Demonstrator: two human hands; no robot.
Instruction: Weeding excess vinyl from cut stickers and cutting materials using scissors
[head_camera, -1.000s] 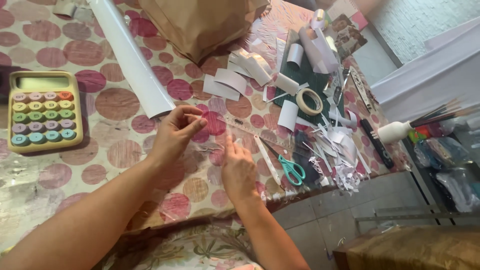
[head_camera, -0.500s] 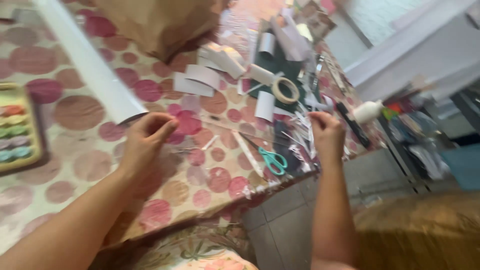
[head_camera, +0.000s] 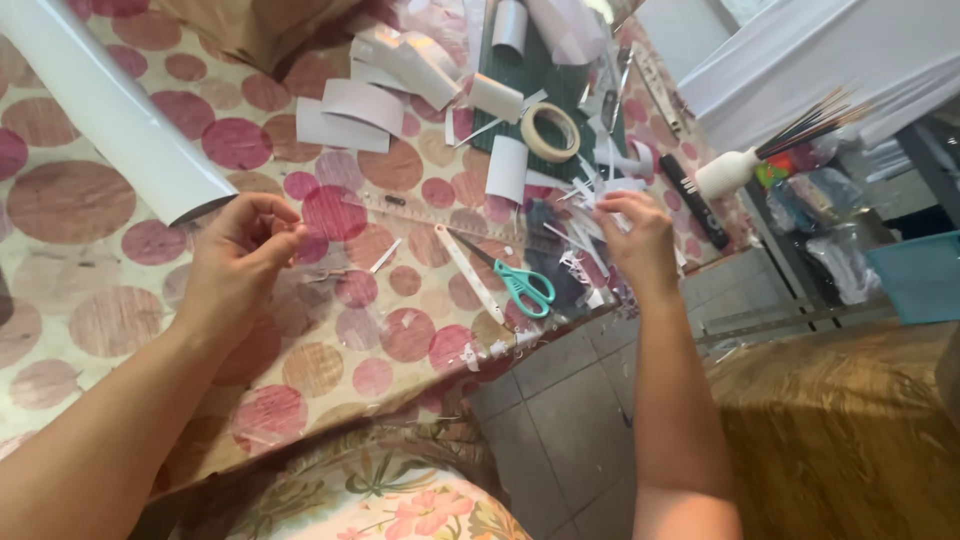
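Observation:
My left hand (head_camera: 240, 262) hovers over the polka-dot tablecloth (head_camera: 90, 290), fingers pinched together on something too small to make out. My right hand (head_camera: 637, 240) is off to the right above a pile of white paper scraps (head_camera: 585, 195), its fingertips pinching a thin white scrap. Teal-handled scissors (head_camera: 515, 280) lie between the two hands, beside a clear ruler (head_camera: 470, 270).
A rolled white sheet (head_camera: 110, 110) lies at the upper left. Curled paper strips (head_camera: 350, 105), a tape roll (head_camera: 550, 132) on a dark green cutting mat (head_camera: 535, 70), a white bottle holding brushes (head_camera: 735, 170) and a brown paper bag (head_camera: 250, 25) crowd the far side. The table edge drops to tiled floor (head_camera: 570, 420).
My right hand left the spot next to my left hand and went right to the scrap pile. The view shifted, so the calculator is out of frame.

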